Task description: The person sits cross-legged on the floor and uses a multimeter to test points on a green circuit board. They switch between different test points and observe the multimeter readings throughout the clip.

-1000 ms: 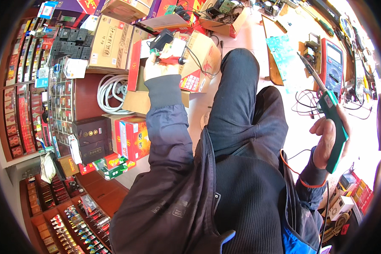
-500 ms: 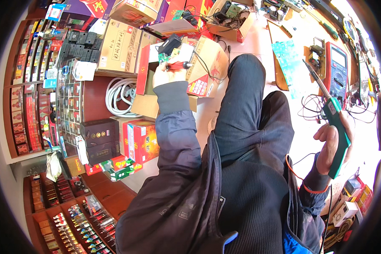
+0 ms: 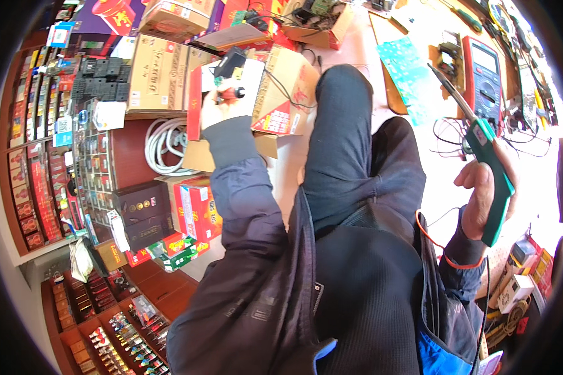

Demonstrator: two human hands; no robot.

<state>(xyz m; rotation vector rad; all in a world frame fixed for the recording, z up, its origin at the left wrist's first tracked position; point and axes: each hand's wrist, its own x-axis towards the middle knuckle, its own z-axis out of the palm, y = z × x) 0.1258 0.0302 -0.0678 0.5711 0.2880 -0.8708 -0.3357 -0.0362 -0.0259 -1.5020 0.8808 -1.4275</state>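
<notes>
My left hand reaches over an opened cardboard box and is closed round a short red tool with a dark end. Its exact kind is hard to make out. A black power adapter lies just beyond the fingers, with a bit of green circuit board beside them. On the right, my right hand grips the green handle of a soldering iron. The iron's long dark tip slants up and left, in the air near the multimeter.
A red multimeter with tangled leads sits on the bench at right, beside a pale blue-green sheet. Cartons are stacked at the far left, near a coiled white hose. A box of electronic parts stands at the back.
The whole view has shifted, moving most things left and up. The red tool has turned in my left hand, its dark end now more toward me. My right hand still holds the soldering iron.
</notes>
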